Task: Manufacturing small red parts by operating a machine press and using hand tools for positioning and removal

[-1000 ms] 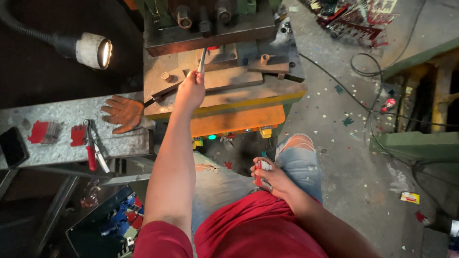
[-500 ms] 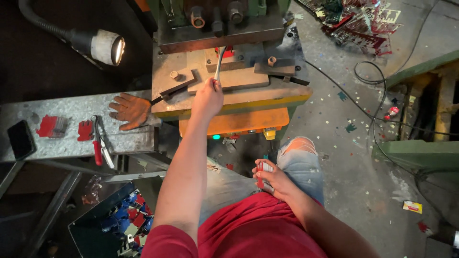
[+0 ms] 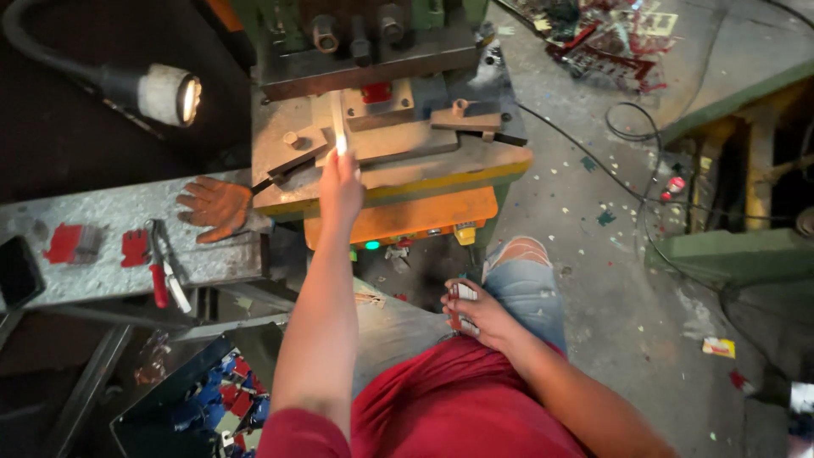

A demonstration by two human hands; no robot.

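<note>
Fingers of the right hand (image 3: 476,311), nearest the camera, rest on the torn denim knee and close loosely round a small stack of flat red pieces (image 3: 462,298), of which only pale edges and a little red show between them. Further out, the left hand (image 3: 341,182) is stretched over the yellow front edge of the press table (image 3: 441,174), its fingers pinched shut on the near end of 1 narrow strip (image 3: 339,127) that lies on the die plate and points toward the red patch under the green machine head (image 3: 373,34). That strip looks thin, pale and shiny, so it is probably light sheet metal, stiff along its length yet ready to flex or kink, with edges that could cut; the near end, well back from the tooling, seems the sensible place to grip it. To the left, an orange work glove (image 3: 216,208) lies on the grey side bench (image 3: 102,212) with red-handled pliers (image 3: 163,273), more red pieces (image 3: 72,242) and a dark phone (image 3: 17,271). A lit gooseneck lamp (image 3: 170,95) hangs beyond them, and cables trail over the littered floor (image 3: 619,246) to the right.
</note>
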